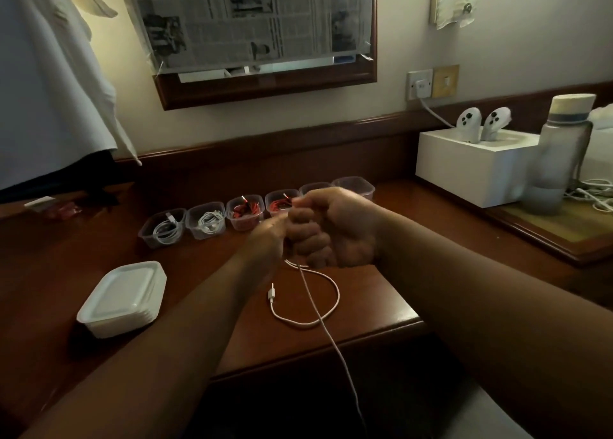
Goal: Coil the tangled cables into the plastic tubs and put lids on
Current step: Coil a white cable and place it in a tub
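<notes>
My right hand (335, 226) is closed in a fist around a white cable (318, 312) above the middle of the wooden desk (374, 292). My left hand (268, 236) meets it from the left and pinches the same cable. The cable hangs down from the fists, loops on the desk with its plug (271, 294) lying free, and trails off the front edge. Behind the hands runs a row of several clear plastic tubs: two hold white cables (164, 228), two hold red cables (244, 212), and the two at the right (356, 186) look empty. A stack of white lids (124, 297) sits at the left.
A white box (471, 166) holding two white controllers stands at the back right, with a grey water bottle (560, 153) and loose white cords beside it. A white cloth hangs at the left. A framed mirror covered with newspaper is on the wall.
</notes>
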The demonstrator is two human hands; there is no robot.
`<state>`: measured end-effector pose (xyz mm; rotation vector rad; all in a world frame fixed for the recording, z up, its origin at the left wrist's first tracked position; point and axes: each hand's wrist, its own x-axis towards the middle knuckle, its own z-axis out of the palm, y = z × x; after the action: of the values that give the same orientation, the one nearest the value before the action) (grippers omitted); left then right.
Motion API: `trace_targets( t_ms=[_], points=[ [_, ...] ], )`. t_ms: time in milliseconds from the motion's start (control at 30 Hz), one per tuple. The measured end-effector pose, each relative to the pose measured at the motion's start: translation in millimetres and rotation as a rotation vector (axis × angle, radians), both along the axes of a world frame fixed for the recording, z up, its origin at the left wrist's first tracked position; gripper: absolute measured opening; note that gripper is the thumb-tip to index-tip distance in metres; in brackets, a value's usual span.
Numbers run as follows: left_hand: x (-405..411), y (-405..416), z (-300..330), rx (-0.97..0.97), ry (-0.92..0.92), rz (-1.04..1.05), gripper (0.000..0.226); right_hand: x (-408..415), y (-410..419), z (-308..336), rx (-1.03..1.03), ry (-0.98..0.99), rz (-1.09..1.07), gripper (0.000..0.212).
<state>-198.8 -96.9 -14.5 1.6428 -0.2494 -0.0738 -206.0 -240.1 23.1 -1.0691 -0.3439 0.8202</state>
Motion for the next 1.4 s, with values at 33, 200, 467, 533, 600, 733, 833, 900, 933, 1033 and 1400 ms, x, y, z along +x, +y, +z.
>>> trace_targets(
  t_ms=[33,200,467,533,600,733,833,900,933,1033,1400],
  points=[
    [-1,-4,-5,-0.088,0.063,-0.053,0.030,4,1,2,0.063,-0.014,-0.063,0.031],
    [-2,-6,-29,-0.136,0.239,-0.143,0.029,32,-8,3,-0.212,-0.619,-0.542,0.031],
    [1,23,-25,0.638,-0.117,-0.228,0.018,42,-18,-40,-1.292,-1.466,-0.374,0.013],
    [4,26,-20,0.754,-0.312,-0.188,0.018,37,-16,-46,-1.187,-1.277,-0.307,0.018],
    [8,27,-17,0.729,-0.403,-0.127,0.016,35,-13,-50,-1.013,-0.981,-0.242,0.029],
    [15,22,-25,0.527,-0.390,0.008,0.012,37,-17,-55,-0.499,-0.184,-0.158,0.049],
    [18,15,-34,0.366,-0.247,0.087,0.018,37,-20,-60,-0.366,-0.097,-0.024,0.039],
    [19,10,-36,0.244,-0.095,-0.004,0.017,35,-25,-59,-0.258,-0.028,0.042,0.034],
    [20,9,-36,0.198,-0.044,-0.049,0.019,34,-27,-59,-0.180,0.011,0.071,0.032],
    [18,-1,-33,0.025,0.072,-0.138,0.024,31,-37,-59,0.039,0.047,0.116,0.030],
    [14,-36,-33,-0.405,0.399,-0.217,0.024,21,-36,-57,0.455,-0.034,-0.034,0.036]
  ],
)
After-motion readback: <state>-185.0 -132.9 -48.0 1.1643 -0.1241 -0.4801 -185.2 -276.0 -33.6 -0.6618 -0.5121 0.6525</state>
